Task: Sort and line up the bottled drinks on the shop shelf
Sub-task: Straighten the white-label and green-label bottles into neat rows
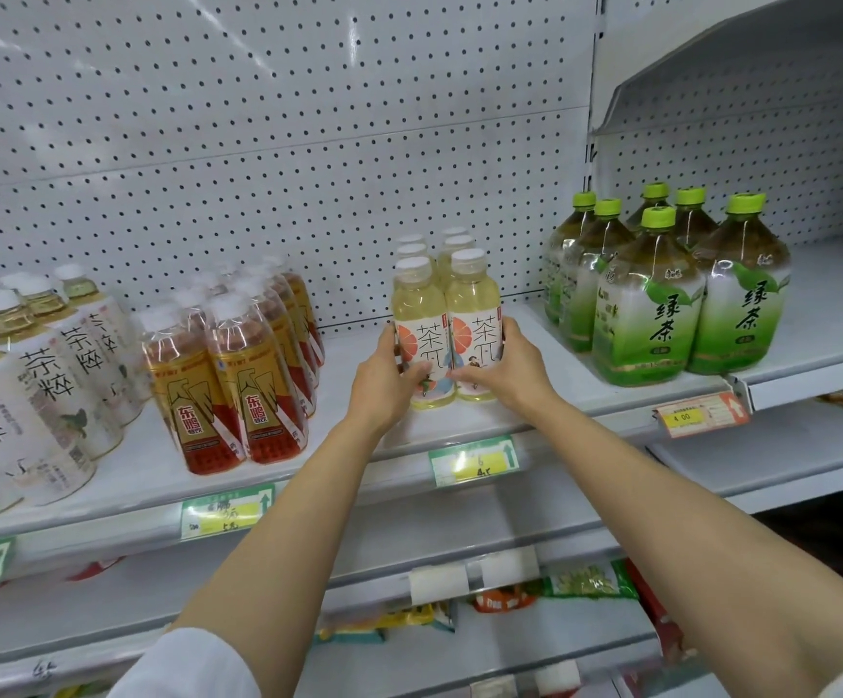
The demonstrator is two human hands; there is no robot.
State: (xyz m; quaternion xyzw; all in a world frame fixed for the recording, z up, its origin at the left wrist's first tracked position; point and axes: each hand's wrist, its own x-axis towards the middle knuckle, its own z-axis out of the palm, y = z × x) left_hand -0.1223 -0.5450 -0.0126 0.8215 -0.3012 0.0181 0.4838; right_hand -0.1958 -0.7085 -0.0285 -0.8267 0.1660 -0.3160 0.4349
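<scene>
Pale tea bottles (447,335), 12 o'clock: your left hand (384,380), right hand (507,370) curl round front pair. Uneven squeeze risks toppling rear bottles.

Both hands (452,375) curled, gripping, arms stretched forward

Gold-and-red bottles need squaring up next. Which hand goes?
Left, probably. The left hand grips the left pale-yellow tea bottle, on the side facing the gold-and-red bottles. The right hand holds the right tea bottle, nearer the green tea bottles, and would have to cross over.
</scene>
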